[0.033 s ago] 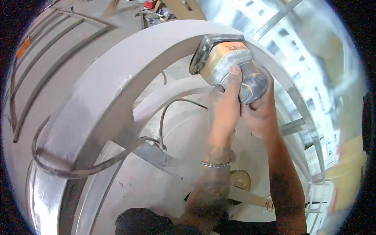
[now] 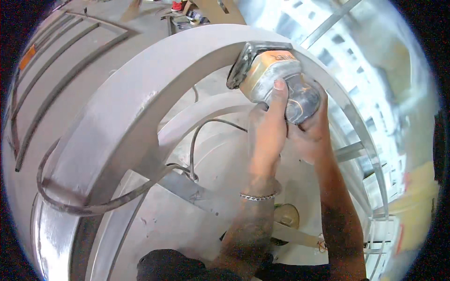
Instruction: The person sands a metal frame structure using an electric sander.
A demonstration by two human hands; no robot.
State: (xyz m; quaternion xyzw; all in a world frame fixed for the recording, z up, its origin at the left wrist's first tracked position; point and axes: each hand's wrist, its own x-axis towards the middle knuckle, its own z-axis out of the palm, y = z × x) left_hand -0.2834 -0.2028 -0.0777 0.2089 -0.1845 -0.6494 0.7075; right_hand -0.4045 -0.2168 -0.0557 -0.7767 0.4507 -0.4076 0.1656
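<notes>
Both my hands are closed around a dusty electric sander [image 2: 274,77] with an orange-and-grey body and a rounded dark end. My left hand [image 2: 271,124] wraps its left side, thumb laid along the body. From the right, my right hand [image 2: 313,136] grips the rounded end; some of its fingers are hidden behind the tool. The sander's dark, flat pad [image 2: 240,65] lies against the inner face of a large curved grey frame [image 2: 187,51]. A silvery bracelet [image 2: 258,196] circles my left wrist.
A dark cable or hose [image 2: 122,203] loops over the curved frame's left side and runs toward my hands. Crossbars [image 2: 349,151] join the frame's curves. On the floor lie a barred metal frame [image 2: 70,84] at far left and assorted items [image 2: 190,18] at the back.
</notes>
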